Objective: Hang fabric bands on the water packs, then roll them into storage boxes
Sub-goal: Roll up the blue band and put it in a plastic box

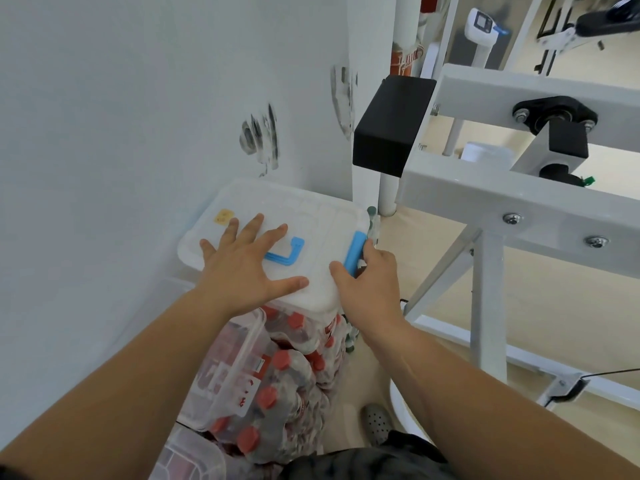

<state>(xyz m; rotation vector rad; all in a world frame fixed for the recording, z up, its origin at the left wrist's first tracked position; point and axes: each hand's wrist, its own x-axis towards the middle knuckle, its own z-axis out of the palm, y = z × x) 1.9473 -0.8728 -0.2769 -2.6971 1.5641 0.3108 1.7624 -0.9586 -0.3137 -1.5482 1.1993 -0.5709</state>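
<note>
A clear storage box with a white lid [311, 216] stands against the wall. My left hand [246, 268] lies flat on the lid with fingers spread, partly covering the blue carry handle [287, 256]. My right hand [367, 275] curls its fingers round the blue side latch [355, 251] at the lid's right edge. Below the lid, shrink-wrapped water packs [298, 382] with red bottle caps are stacked beside a second clear box [239, 355] that also holds bottles. No fabric band is visible.
A white metal frame [485, 271] with a black block [391, 126] stands close on the right. A white wall with dark scuffs is on the left. My shoe [375, 422] is on the beige floor. Another clear lid [194, 455] sits at the bottom.
</note>
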